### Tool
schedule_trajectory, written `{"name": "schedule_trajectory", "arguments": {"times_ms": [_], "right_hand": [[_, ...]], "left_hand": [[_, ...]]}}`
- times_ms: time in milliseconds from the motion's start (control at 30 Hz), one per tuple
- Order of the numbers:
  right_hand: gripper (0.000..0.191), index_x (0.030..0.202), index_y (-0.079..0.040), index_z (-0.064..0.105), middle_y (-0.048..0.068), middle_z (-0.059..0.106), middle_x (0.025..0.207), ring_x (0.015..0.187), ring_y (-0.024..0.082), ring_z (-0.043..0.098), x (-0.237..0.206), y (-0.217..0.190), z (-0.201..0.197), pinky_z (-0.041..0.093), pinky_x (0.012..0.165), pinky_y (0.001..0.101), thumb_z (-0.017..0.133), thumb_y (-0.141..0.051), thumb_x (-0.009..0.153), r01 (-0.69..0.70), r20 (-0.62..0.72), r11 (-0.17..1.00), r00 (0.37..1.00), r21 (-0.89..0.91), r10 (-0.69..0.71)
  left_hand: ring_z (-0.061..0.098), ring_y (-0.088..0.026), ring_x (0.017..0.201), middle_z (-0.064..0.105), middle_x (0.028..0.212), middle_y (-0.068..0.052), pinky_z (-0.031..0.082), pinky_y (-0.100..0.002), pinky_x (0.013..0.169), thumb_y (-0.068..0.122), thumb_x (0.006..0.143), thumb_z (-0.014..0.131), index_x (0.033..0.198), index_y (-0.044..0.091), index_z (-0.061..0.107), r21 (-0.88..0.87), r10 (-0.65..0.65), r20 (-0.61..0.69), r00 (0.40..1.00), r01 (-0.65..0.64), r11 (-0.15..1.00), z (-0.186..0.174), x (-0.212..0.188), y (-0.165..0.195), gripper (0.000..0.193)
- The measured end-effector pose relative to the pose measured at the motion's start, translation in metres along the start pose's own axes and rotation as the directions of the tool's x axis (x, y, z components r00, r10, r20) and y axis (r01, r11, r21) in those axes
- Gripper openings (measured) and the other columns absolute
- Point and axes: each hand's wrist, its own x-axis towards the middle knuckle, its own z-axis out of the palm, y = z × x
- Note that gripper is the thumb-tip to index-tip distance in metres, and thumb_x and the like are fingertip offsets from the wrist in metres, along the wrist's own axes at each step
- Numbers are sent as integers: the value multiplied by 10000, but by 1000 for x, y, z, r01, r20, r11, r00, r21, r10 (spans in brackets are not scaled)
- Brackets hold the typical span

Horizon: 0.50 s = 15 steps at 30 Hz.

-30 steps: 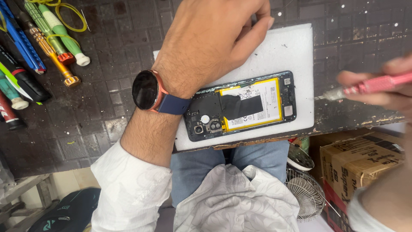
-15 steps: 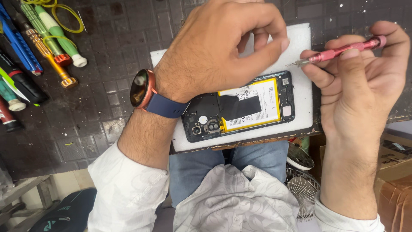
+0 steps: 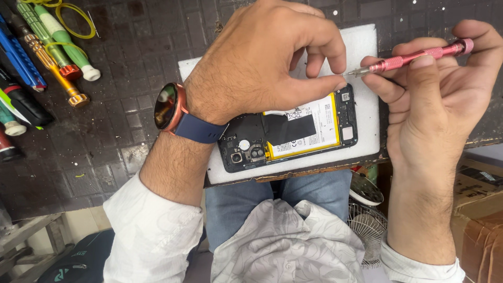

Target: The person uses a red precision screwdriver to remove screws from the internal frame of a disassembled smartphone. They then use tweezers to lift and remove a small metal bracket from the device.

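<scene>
An opened phone with its back cover off lies on a white pad, showing a yellow-edged battery and the camera module. My left hand, with a round watch on a blue strap, hovers over the phone's upper part. Its thumb and forefinger are pinched together right at the tip of a pink screwdriver. Whether something small sits between those fingers is hidden. My right hand holds the screwdriver level, pointing left, above the pad's right edge.
A dark gridded mat covers the bench. Several screwdrivers and tools with green, blue and orange handles lie at its far left. Below the bench edge are a small wire fan and a cardboard box.
My right hand has come in from the right with the screwdriver and its tip now meets my left fingers. My left hand curled from flat on the pad into a pinch.
</scene>
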Motion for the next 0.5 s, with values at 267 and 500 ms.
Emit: {"name": "schedule_trajectory", "arguments": {"times_ms": [267,500], "right_hand": [[330,1465,-9,258,167,609,1114,975,303,744,-4,3,0,705,902,392,459,20,1204,153,13,986,988,-64,-152],[215,1242,104,406,133,539,1089,880,261,691,-20,11,-3,689,874,369,457,-90,1321,501,197,758,864,-417,-463]], "left_hand": [[645,-104,656,674,783,48,491,-278,569,148,872,821,910,133,713,5,22,-27,999,-22,1000,2,-2,-2,115],[645,-118,664,668,778,30,478,-286,577,119,879,794,902,96,686,23,52,-61,997,-50,998,0,-6,-2,113]]}}
